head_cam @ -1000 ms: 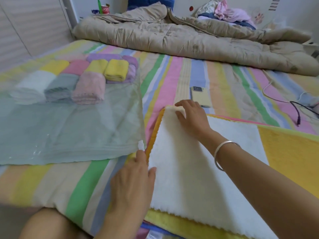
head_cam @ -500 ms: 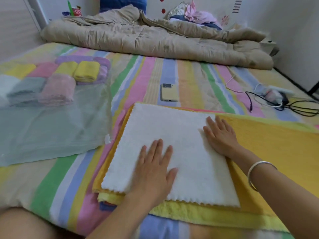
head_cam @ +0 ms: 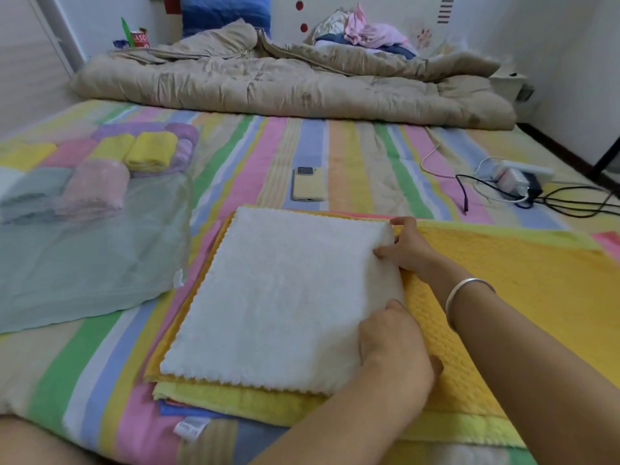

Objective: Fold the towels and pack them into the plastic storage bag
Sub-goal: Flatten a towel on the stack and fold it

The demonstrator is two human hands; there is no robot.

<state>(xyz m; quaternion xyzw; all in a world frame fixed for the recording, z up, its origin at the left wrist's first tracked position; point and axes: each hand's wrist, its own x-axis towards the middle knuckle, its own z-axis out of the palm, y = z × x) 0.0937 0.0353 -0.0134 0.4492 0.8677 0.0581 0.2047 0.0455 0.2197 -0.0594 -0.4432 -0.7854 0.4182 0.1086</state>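
On a striped bed [head_cam: 352, 156], the left hand [head_cam: 396, 344] and right hand [head_cam: 407, 248] grip one edge of the white towel [head_cam: 285, 297]. The fold looks half done. Next, likely, that edge must be carried leftward across.

Plain white towel [head_cam: 285, 297] on a waffle-patterned orange towel [head_cam: 503, 280] and a pale yellow towel [head_cam: 268, 402]. The bed sheet [head_cam: 352, 156] has pastel stripes; quilt [head_cam: 285, 85] beige, storage bag [head_cam: 84, 270] cloudy grey-green.

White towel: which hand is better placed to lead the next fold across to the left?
Right, probably. The right hand pinches the far right corner of the white towel; the left hand rests at the same edge, nearer, its grip hidden.
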